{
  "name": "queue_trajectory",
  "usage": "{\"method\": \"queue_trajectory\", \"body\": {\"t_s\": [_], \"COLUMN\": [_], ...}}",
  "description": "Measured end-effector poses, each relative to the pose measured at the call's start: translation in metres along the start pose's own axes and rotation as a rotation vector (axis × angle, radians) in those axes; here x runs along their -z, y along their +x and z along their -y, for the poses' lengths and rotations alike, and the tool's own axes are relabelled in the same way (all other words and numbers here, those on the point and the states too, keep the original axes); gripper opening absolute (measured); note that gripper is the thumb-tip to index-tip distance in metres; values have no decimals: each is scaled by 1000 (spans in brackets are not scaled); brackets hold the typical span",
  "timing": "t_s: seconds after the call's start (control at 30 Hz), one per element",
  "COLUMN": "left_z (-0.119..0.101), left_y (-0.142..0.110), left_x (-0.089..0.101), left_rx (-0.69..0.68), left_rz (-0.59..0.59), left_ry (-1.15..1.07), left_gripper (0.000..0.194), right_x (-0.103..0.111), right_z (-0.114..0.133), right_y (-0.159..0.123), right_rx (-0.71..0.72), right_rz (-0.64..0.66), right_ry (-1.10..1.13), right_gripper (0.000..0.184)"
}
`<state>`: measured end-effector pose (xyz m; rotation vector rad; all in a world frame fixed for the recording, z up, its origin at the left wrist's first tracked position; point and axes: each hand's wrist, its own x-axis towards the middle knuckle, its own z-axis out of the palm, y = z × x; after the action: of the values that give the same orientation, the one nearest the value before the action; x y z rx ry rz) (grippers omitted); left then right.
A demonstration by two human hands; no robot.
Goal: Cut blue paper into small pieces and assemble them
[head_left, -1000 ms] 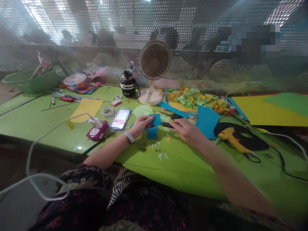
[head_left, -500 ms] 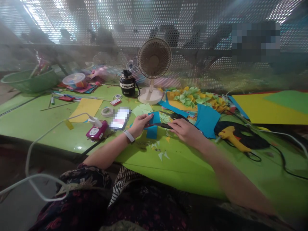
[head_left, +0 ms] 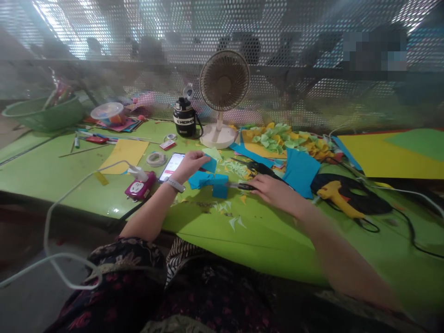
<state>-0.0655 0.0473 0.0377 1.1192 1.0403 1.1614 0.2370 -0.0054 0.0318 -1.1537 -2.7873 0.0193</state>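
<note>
Scissors [head_left: 241, 186] sat in the right hand [head_left: 274, 192], fingers [head_left: 259, 182] closed around them, touching blue paper [head_left: 208, 181]. Left fingers [head_left: 203, 158] pinched a small blue scrap [head_left: 209, 165].

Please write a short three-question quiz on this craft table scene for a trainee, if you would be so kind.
1. What does the right hand hold? A) black-handled scissors B) a glue gun C) a phone
2. True or false: the white wristband is on the right wrist.
3. Fill in the colour: the paper piece at the scissor tips is ____.

Key: 1 A; 2 false; 3 blue.
</note>
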Motion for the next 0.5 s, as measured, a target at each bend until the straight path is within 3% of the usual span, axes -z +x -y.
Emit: {"method": "queue_trajectory", "body": {"t_s": [0.07, 0.17, 0.23, 0.37, 0.43, 0.5], "left_z": [-4, -7, -9, -10, -10, -9], "left_y": [2, 4, 3, 0, -1, -1], "left_x": [10, 19, 20, 16, 15, 13], "left_rx": [-45, 29, 78, 161, 156, 123], "left_rz": [34, 114, 158, 213, 190, 125], "left_ry": [370, 740, 1022, 1502, 1621, 1695], "left_gripper": [33, 34, 33, 30, 33, 41], "right_x": [6, 12, 11, -9, -26, -44], "right_z": [-6, -8, -3, 17, 29, 39], "right_y": [-3, -5, -3, 9, 18, 26], "right_rx": [-117, -222, -237, -139, -53, 11], "right_rz": [105, 247, 276, 57, -72, -98], "right_ry": [-9, -49, -98, -131, -50, 25], "right_gripper": [26, 24, 24, 32, 44, 58]}}
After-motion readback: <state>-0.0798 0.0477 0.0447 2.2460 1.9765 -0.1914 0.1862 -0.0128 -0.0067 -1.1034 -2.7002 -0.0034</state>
